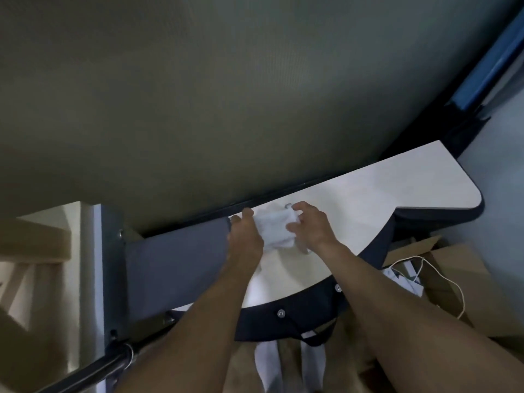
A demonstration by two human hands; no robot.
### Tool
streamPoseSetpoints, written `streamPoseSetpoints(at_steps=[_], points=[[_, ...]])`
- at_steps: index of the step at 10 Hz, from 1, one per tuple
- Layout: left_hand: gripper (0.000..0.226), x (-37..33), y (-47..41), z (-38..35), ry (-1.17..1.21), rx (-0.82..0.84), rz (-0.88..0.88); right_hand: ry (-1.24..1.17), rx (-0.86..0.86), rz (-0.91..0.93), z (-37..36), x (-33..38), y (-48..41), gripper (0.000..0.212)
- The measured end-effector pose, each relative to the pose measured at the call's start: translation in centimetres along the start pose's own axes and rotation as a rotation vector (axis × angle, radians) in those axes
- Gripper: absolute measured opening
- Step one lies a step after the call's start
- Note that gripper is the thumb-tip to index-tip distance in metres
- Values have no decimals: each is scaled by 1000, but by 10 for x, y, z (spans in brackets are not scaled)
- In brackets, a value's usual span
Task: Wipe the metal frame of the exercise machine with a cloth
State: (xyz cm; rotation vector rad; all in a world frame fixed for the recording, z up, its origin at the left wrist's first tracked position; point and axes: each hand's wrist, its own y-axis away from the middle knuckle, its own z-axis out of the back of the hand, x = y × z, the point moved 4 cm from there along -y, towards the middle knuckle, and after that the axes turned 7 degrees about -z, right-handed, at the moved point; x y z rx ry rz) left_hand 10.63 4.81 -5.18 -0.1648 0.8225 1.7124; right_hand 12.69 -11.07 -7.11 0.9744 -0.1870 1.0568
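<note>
I saw the white cloth (276, 229) bunched over the pale board (382, 191), just right of the grey metal frame (175, 259). Cardboard (453, 268) and a white cord (442, 276) lay lower right. Both the left hand (245, 236) and the right hand (312, 225) gripped the cloth, fingers curled round its 2 ends.

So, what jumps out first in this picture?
The left hand and the right hand hold a crumpled white cloth between them over a pale board at centre. Just left of them runs the grey metal frame. At lower right lie brown cardboard boxes with a thin white cord looped across them.
</note>
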Motion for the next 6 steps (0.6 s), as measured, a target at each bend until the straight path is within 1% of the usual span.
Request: streamPoseSetpoints(at_steps=[1, 2, 3, 4, 5, 6], points=[[48, 3, -12, -17, -96, 44, 65, 191, -19, 73, -16, -4, -22, 40], [49, 5, -17, -28, -150, 89, 108, 483, -57, 157, -27, -4, -29, 37], [52, 8, -18, -35, -151, 120, 134, 634, -88, 214, -35, -4, -32, 41], [56, 4, -8, -37, -53, 148, 181, 717, -60, 228, -34, -1, -24, 52], [57, 0, 9, -26, 67, 145, 245, 667, -42, 237, -16, 17, -6, 50], [42, -15, 22, 11, 193, 59, 232, 369, -14, 202, 21, 43, 22, 34]])
